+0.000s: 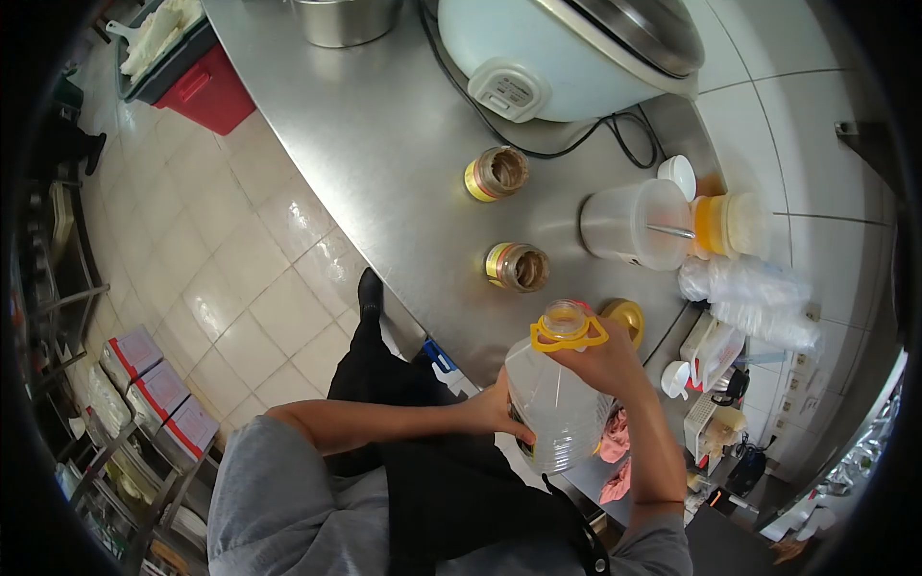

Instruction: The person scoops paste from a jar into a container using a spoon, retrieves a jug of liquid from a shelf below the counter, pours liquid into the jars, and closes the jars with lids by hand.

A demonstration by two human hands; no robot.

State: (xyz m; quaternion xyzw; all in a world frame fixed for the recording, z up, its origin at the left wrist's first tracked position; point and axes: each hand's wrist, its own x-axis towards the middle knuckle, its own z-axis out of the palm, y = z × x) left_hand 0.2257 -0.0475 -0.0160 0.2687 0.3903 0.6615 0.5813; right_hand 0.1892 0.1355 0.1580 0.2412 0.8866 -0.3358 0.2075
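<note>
A large clear plastic jug (555, 408) with a yellow handle ring (569, 333) is held in front of my apron. Its open neck points away from me. My right hand (603, 357) grips the neck by the yellow handle, while my left hand (499, 413) is wrapped around the lower side. Whether any liquid is inside, I cannot tell. Beyond the neck, on the steel counter, stand two open glass jars: the nearer jar (517, 267) and the farther jar (497, 174). Both have yellow labels and brown residue inside. A gold-coloured round lid (626, 319) lies beside my right hand.
The steel counter (384, 144) carries a pale blue cooker (519, 48) with its black cord (567, 144), a translucent tub (624, 226) with a metal utensil, an orange-filled container (715, 226) and stacked plastic cups (754, 293). A pink cloth (615, 442) lies near my right forearm.
</note>
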